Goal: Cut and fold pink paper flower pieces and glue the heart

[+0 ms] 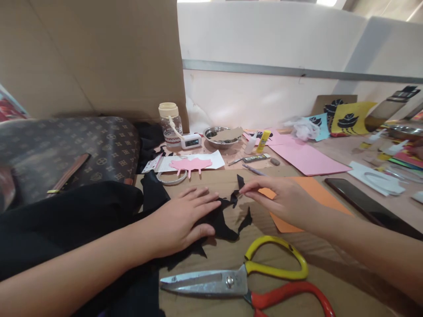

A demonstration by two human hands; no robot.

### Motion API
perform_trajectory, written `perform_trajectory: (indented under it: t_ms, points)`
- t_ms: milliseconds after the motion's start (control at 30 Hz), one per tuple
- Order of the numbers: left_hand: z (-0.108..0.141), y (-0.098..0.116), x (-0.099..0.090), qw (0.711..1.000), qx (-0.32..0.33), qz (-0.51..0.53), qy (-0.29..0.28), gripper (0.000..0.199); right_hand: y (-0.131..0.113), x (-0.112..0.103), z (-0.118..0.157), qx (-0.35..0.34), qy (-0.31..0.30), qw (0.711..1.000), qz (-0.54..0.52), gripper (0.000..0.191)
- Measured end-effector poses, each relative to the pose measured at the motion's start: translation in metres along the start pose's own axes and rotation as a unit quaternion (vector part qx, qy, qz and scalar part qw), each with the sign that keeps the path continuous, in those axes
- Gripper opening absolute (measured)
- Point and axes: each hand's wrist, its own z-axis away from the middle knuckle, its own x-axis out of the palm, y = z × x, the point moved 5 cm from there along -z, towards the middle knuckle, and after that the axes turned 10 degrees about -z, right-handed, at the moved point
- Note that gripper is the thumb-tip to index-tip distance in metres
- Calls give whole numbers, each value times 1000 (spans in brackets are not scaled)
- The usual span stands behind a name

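Observation:
My left hand (pixel 188 215) lies flat with its fingers spread on black fabric (pixel 223 224) that covers part of a cardboard sheet. The right hand (pixel 277 198) pinches a small black fabric scrap (pixel 235 198) between thumb and fingertips, just right of the larger cloth. Another curled scrap (pixel 245 220) rests on the cardboard below it. Nearest to me are large scissors (pixel 228 281) with one yellow and one red handle, their blades pointing left. An orange paper sheet (pixel 317 198) sits partly under my right hand and forearm.
Behind the cardboard (pixel 330 268) are a pink paper cutout (pixel 191 164), a metal bowl (pixel 221 143), a bottle (pixel 170 125), a small clock (pixel 191 141) and a glue stick (pixel 263 141). Pink paper (pixel 307 158) and a phone (pixel 366 202) lie to the right. A brown patterned bag (pixel 99 149) stands left.

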Motion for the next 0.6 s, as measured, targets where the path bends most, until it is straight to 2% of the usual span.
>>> perform_trajectory:
  t_ms: [67, 133, 233, 367, 433, 533, 600]
  points:
    - [2, 7, -11, 998, 5, -11, 58, 45, -3, 3, -8, -21, 13, 1000, 11, 18]
    - [5, 21, -14, 995, 38, -8, 88, 39, -3, 6, -12, -25, 26, 999, 10, 18]
    - [6, 43, -4, 992, 107, 12, 61, 39, 4, 11, -10, 6, 42, 999, -24, 18]
    - [5, 51, 9, 992, 115, 46, -12, 49, 19, 18, 4, 17, 46, 997, -54, 16]
    - [5, 51, 8, 990, 119, 67, -25, 50, 24, 19, 10, 1, 55, 997, -61, 14]
    - [6, 50, 0, 990, 123, 71, 6, 50, 28, 19, 13, -27, 61, 996, -67, 12]
    - [6, 45, -8, 990, 106, 67, 62, 41, 28, 19, 12, -44, 60, 995, -60, 12]
